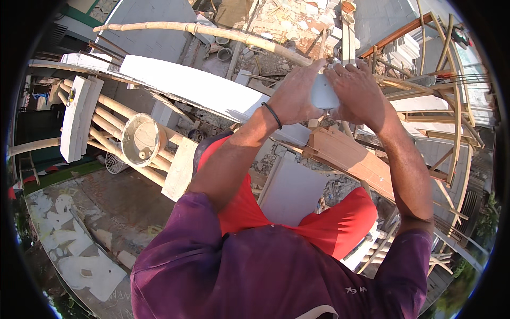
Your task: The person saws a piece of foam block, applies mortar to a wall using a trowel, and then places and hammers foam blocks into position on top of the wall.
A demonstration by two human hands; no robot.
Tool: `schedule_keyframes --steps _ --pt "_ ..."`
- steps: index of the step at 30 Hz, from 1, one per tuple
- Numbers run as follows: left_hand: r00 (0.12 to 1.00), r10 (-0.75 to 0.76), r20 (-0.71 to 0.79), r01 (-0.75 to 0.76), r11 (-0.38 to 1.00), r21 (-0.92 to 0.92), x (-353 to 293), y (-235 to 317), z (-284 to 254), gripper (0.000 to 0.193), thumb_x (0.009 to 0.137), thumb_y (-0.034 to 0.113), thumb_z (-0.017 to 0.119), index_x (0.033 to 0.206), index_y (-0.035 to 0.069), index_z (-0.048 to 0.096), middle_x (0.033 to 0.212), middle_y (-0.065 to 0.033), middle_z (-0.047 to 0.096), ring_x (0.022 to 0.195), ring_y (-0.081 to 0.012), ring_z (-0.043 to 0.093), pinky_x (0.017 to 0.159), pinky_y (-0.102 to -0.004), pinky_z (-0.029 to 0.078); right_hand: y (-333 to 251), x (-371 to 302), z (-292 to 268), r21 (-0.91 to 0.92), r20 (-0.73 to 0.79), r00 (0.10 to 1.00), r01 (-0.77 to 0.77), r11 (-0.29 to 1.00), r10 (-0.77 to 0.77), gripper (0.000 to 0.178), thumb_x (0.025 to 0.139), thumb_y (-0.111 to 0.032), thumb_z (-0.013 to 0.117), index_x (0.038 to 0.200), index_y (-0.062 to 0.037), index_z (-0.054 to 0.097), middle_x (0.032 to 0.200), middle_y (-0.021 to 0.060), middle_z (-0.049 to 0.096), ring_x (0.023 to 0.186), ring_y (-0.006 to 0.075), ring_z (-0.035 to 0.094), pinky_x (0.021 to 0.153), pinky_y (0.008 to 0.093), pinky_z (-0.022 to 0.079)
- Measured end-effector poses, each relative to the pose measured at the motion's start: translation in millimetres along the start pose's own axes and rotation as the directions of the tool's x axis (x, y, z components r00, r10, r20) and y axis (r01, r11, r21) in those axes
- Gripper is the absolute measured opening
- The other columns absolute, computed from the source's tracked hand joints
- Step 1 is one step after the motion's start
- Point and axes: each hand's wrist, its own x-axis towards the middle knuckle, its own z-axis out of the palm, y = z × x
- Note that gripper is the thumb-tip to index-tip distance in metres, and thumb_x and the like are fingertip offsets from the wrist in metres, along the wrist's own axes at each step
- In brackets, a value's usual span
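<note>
left hand point(296, 94) and right hand point(360, 94) clasp a pale block point(323, 94)

the pale block sits between the palms, out ahead of the person at arm's length; whether it rests on anything below is hidden. the left hand is partly closed, thumb and fingers bent against its left side. the right hand is curled over the right side, fingers bunched near the far edge. a black band point(272, 115) circles the left wrist.

a long white wall top point(186, 84) runs off to the left of the left hand. nearer than the right hand lies an orange-brown board point(350, 159). between the red trouser legs point(340, 220) shows a flat grey panel point(294, 190). farther left, a mortar-smeared bucket point(139, 133) rests on bamboo poles point(118, 108), with upright white slabs point(77, 119) beyond it. rubble point(287, 21) covers the ground ahead.
</note>
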Motion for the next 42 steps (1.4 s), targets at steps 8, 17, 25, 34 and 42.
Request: schedule_keyframes --steps 8,17,25,34,42 --pt "0.902 -0.187 -0.389 0.051 0.941 -0.334 8.4 -69.6 -36.1 0.070 0.086 0.044 0.075 0.134 -0.003 0.052 0.124 -0.0205 0.062 0.114 -0.0282 0.059 0.098 -0.0384 0.046 -2.7 -12.9 45.0 0.464 0.055 0.935 -0.334 0.820 0.349 0.080 0.066 -0.053 0.082 0.119 0.0030 0.059 0.094 0.0215 0.072 0.096 0.0370 0.069 0.100 0.0483 0.042" --pt "0.786 -0.278 -0.552 0.111 0.942 -0.316 5.0 -67.3 -43.1 0.045 0.087 0.024 0.074 0.115 -0.008 0.060 0.093 -0.0201 0.066 0.087 -0.0324 0.062 0.080 -0.0433 0.050 -36.4 -26.1 66.6 0.535 0.074 0.902 -0.395 0.747 0.424 0.084 0.067 -0.047 0.082 0.127 0.0069 0.057 0.109 0.0249 0.068 0.107 0.0391 0.063 0.103 0.0471 0.040" --pt "0.782 -0.409 -0.471 0.159 0.861 -0.483 2.2 -54.1 -48.1 0.042 0.087 0.026 0.073 0.112 -0.006 0.061 0.082 -0.0173 0.069 0.077 -0.0289 0.066 0.074 -0.0415 0.051 -52.3 -39.5 69.4 0.396 0.033 0.899 -0.413 0.820 0.436 0.084 0.066 -0.044 0.083 0.129 0.0047 0.057 0.118 0.0244 0.066 0.112 0.0381 0.061 0.099 0.0479 0.046" --pt "0.761 -0.374 -0.529 0.084 0.867 -0.492 5.7 -59.4 -42.6 0.036 0.088 0.020 0.071 0.111 -0.007 0.062 0.088 -0.0163 0.069 0.083 -0.0248 0.065 0.077 -0.0379 0.051 -76.6 -39.2 122.6 0.451 0.041 0.959 -0.269 0.851 0.281 0.088 0.067 -0.049 0.083 0.133 0.0024 0.055 0.122 0.0196 0.066 0.120 0.0318 0.060 0.112 0.0492 0.028" --pt "0.803 -0.375 -0.463 0.106 0.854 -0.509 0.8 -58.7 -50.7 0.033 0.089 0.016 0.069 0.112 -0.007 0.062 0.096 -0.0141 0.068 0.088 -0.0220 0.062 0.080 -0.0361 0.050 -91.8 -37.8 137.0 0.506 0.047 0.964 -0.248 0.826 0.261 0.087 0.068 -0.049 0.082 0.133 0.0013 0.053 0.121 0.0195 0.065 0.119 0.0313 0.060 0.111 0.0473 0.028"
